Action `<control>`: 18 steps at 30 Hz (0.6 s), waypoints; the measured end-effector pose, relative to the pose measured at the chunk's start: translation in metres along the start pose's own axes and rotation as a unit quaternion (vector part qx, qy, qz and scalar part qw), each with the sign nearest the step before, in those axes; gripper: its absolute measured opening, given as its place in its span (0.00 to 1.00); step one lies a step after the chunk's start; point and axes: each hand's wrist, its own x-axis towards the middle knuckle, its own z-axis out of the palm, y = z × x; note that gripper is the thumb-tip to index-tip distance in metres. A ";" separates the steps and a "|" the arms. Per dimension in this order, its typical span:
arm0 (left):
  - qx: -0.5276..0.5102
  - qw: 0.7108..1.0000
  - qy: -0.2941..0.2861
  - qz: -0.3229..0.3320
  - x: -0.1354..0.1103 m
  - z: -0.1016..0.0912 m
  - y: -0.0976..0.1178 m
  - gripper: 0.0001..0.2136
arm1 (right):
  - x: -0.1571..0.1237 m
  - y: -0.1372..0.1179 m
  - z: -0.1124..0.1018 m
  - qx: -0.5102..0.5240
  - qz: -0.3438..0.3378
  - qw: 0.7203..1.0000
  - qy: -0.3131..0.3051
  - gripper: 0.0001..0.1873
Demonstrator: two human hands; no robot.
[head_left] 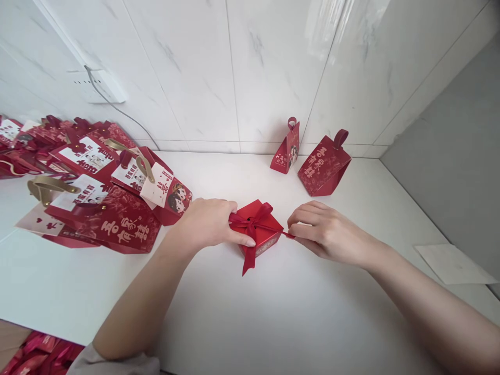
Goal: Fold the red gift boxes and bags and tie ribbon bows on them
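Observation:
A small red gift box [269, 244] with a flat angular top stands on the white table in front of me. A red ribbon [250, 255] is tied in a bow on its top, with one tail hanging over the front. My left hand [213, 224] grips the box's left side, its thumb at the front edge and a bow loop by its fingers. Off the box's right side, my right hand [320, 229] pinches the other ribbon tail, which runs taut from the knot.
Many red gift boxes [130, 219] with handles and white tags crowd the left of the table [250, 317]. Two red boxes, one narrow [287, 148] and one wider [324, 165], stand near the tiled wall. White paper [453, 263] lies at right. A cable [121, 112] hangs from the socket.

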 end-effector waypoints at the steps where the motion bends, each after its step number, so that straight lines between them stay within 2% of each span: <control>1: -0.002 1.000 -0.003 -0.003 0.000 0.000 0.000 0.29 | -0.001 0.000 -0.002 0.003 0.010 1.000 -0.017 0.10; 7: -0.017 1.000 -0.013 -0.004 0.000 -0.002 0.001 0.28 | -0.003 -0.001 -0.010 0.068 0.065 0.991 -0.098 0.12; 12: -0.034 0.999 -0.021 0.005 0.002 -0.001 -0.001 0.29 | -0.005 0.001 -0.011 0.156 0.125 0.973 -0.117 0.12; 18: -0.046 0.999 -0.028 0.009 0.002 -0.001 0.000 0.29 | -0.006 0.001 -0.013 0.206 0.141 0.958 -0.143 0.13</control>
